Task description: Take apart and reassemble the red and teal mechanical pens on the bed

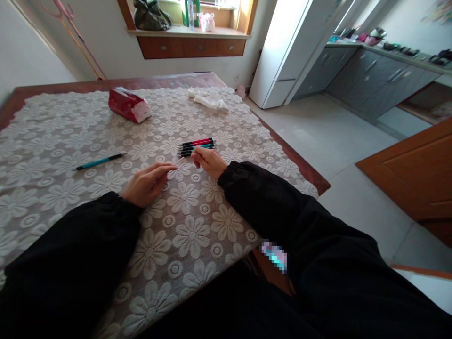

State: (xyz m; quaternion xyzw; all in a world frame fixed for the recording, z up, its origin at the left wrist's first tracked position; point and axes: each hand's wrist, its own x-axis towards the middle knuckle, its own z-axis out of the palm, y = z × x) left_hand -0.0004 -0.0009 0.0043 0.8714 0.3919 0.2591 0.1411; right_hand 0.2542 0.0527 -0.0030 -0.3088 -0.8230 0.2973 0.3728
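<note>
My left hand [145, 184] is just above the lace tablecloth, its fingers pressed together in a pinch. From its fingertips a thin white strand [180, 160] reaches toward my right hand; its exact kind is too small to make out. Curled closed, my right hand [208, 161] is at the near edge of a row of several pens [197, 142], red, teal and black, and covers part of the nearest one. Whether the strand's far end is between my right fingers, I cannot tell. A single teal and black pen [99, 161] lies apart to the left.
A red packet [129, 104] and a crumpled white plastic bag [210, 101] lie farther back on the white floral lace tablecloth [185, 197]. The wooden table's edge [300, 160] runs along the right. Beyond are a white fridge [278, 52], kitchen cabinets and a wooden door [413, 169].
</note>
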